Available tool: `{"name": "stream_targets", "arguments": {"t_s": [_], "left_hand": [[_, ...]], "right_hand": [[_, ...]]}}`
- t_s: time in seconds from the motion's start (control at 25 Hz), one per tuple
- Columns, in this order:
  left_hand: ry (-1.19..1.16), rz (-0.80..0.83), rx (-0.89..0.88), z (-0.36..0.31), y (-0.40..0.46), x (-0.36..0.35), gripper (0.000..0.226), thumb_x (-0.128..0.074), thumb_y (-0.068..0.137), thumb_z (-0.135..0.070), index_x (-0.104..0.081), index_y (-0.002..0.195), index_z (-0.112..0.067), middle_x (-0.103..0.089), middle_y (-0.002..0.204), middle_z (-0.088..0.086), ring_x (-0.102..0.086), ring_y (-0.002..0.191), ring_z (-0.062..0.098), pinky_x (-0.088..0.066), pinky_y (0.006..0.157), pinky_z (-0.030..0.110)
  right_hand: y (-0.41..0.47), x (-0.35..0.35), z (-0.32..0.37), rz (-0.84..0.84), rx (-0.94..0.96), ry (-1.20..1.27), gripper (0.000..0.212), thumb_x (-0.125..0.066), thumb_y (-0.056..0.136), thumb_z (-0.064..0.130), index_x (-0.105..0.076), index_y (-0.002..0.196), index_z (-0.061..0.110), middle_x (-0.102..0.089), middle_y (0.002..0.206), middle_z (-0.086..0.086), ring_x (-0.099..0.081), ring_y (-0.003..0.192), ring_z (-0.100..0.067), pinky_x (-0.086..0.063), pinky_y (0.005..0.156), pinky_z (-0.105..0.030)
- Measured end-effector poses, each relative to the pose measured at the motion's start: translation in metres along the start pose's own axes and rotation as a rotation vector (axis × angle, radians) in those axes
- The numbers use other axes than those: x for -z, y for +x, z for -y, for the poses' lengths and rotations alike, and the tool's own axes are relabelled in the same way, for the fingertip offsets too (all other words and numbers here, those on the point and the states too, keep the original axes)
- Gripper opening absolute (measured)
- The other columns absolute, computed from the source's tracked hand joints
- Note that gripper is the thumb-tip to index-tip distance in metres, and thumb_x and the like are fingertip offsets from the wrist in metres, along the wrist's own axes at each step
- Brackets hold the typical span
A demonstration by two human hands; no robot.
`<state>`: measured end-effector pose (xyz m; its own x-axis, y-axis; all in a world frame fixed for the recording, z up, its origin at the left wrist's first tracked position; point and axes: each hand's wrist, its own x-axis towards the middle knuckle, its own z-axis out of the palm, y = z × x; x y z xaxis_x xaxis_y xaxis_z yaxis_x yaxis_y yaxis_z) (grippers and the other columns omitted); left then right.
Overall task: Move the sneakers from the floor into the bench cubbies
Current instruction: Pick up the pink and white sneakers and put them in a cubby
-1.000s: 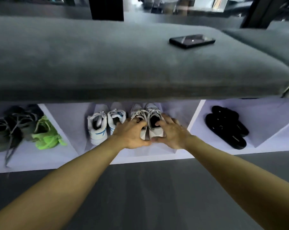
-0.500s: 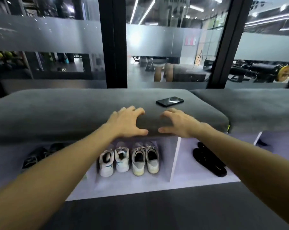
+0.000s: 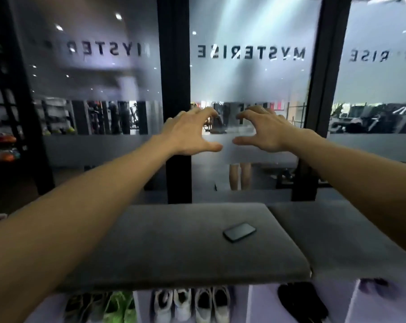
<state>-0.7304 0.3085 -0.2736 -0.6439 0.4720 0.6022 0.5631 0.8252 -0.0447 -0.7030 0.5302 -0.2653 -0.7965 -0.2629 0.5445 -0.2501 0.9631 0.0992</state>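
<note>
Left cubby: a dark pair and a green pair (image 3: 118,306) sit side by side under the grey bench cushion (image 3: 174,248); motion blur and the cushion edge hide their toes, so I cannot tell how squarely they lie.

Middle cubby: two pairs of sneakers stand in a row, heels outward. The white pair with dark lining (image 3: 172,305) is on the left, the off-white pair (image 3: 212,304) just beside it on the right, touching or nearly so. Both lie inside the white cubby wall (image 3: 249,301).

Left hand: the left hand (image 3: 189,131) is raised in front of the glass partition (image 3: 243,78), well above the bench, with fingers spread and half curled and thumb out. It holds nothing.

Right hand: the right hand (image 3: 264,129) mirrors it, just beside the left, thumb tips near each other but apart. It too holds nothing.

Bench top: a dark phone (image 3: 239,231) lies flat on the cushion, well apart from both hands.

Right cubby: black slides (image 3: 299,301) lie in it; further right a blurred purple shape may be another cubby.

Step in hand: no sneaker shows on the floor in this view, and both hands are free, so the placing step looks finished.

Next move: if any pair is left out of view, it calls for looking down, finding it, and taking one shoe in each hand by the heel. Otherwise the task seems complete.
</note>
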Motion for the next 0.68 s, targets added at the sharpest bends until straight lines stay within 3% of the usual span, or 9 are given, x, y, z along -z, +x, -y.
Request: {"name": "stream_targets", "arguments": {"t_s": [0.2, 0.4, 0.68], "left_hand": [[0.049, -0.041, -0.018, -0.019, 0.073, 0.196, 0.082, -0.057, 0.062, -0.078, -0.037, 0.132, -0.041, -0.044, 0.14, -0.005, -0.049, 0.119, 0.026, -0.044, 0.092, 0.052], [0.081, -0.026, -0.041, -0.028, 0.095, 0.364, 0.076, -0.058, 0.066, -0.075, -0.04, 0.131, -0.04, -0.047, 0.135, -0.007, -0.048, 0.117, 0.023, -0.044, 0.093, 0.05], [0.099, -0.014, 0.023, -0.043, 0.035, 0.499, 0.076, -0.063, 0.069, -0.071, -0.04, 0.133, -0.038, -0.046, 0.137, -0.011, -0.048, 0.119, 0.019, -0.041, 0.094, 0.043]], "right_hand": [[0.064, 0.203, 0.012, -0.054, -0.04, 0.011, 0.072, -0.056, 0.081, 0.063, -0.035, 0.142, 0.029, -0.027, 0.153, -0.003, -0.029, 0.135, -0.034, -0.031, 0.105, -0.053], [0.086, 0.368, 0.037, -0.103, -0.058, 0.024, 0.067, -0.056, 0.084, 0.059, -0.038, 0.14, 0.027, -0.03, 0.151, -0.002, -0.032, 0.133, -0.034, -0.03, 0.104, -0.053], [0.051, 0.465, 0.089, -0.05, -0.021, 0.086, 0.066, -0.056, 0.084, 0.06, -0.04, 0.138, 0.027, -0.032, 0.15, -0.002, -0.032, 0.132, -0.031, -0.031, 0.104, -0.05]]}}
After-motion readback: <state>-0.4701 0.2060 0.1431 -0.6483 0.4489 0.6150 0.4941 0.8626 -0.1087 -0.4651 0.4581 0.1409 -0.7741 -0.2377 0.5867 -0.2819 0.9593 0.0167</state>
